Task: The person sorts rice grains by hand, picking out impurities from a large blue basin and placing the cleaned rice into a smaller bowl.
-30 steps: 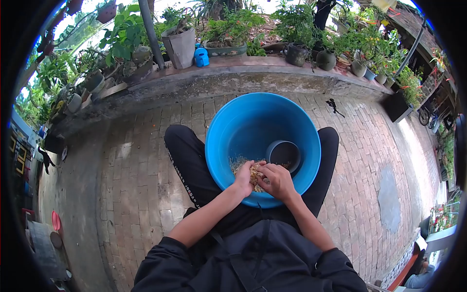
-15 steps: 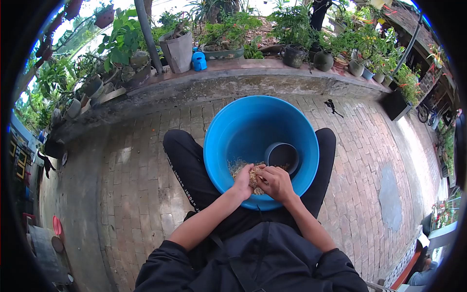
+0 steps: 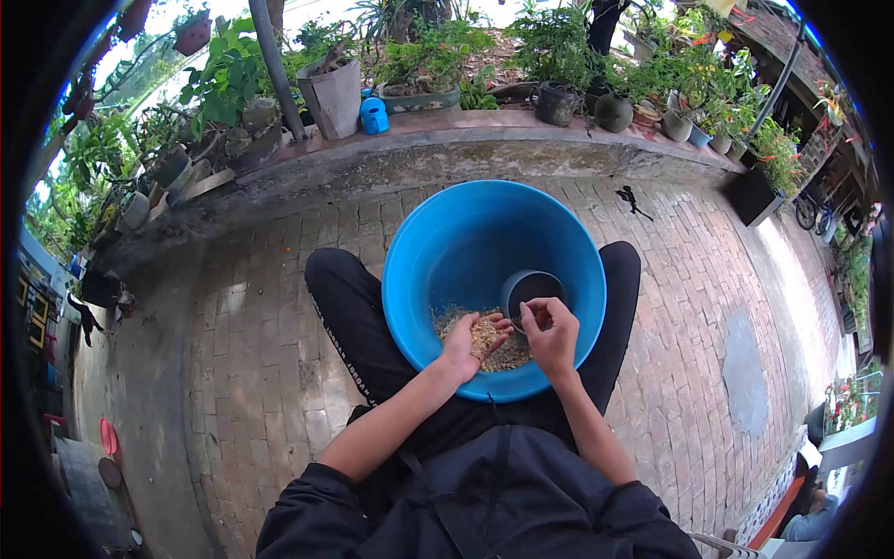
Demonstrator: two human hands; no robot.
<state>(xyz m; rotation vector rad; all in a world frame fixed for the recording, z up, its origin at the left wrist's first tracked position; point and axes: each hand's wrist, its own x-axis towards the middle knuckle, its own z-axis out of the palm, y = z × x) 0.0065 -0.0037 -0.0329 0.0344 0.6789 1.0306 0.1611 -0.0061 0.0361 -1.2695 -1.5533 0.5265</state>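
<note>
Two bare hands sort through tan grain-like bits over a blue tub

Seen from above, a seated person in dark clothes has a round blue tub (image 3: 466, 233) between their legs. The left hand (image 3: 460, 348) is palm up, loosely open and cupped, with a small heap of tan bits (image 3: 485, 337) lying in it, over the near part of the tub. The right hand (image 3: 553, 335) is just beside it, to the right, with thumb and forefinger pinched together; whether anything is between them is too small to tell. More loose bits (image 3: 507, 358) lie on the tub's bottom toward the near rim, below and around the left hand.

A dark round cup (image 3: 534, 283) stands inside the tub, toward its right wall, just beyond the right hand, whose fingertips overlap its near edge in this view. What the cup holds cannot be made out.

Around the tub is a brick floor (image 3: 251, 373). Along the floor's far edge runs a low ledge (image 3: 484, 123) carrying potted plants (image 3: 556, 104) and a small blue container (image 3: 373, 115).
</note>
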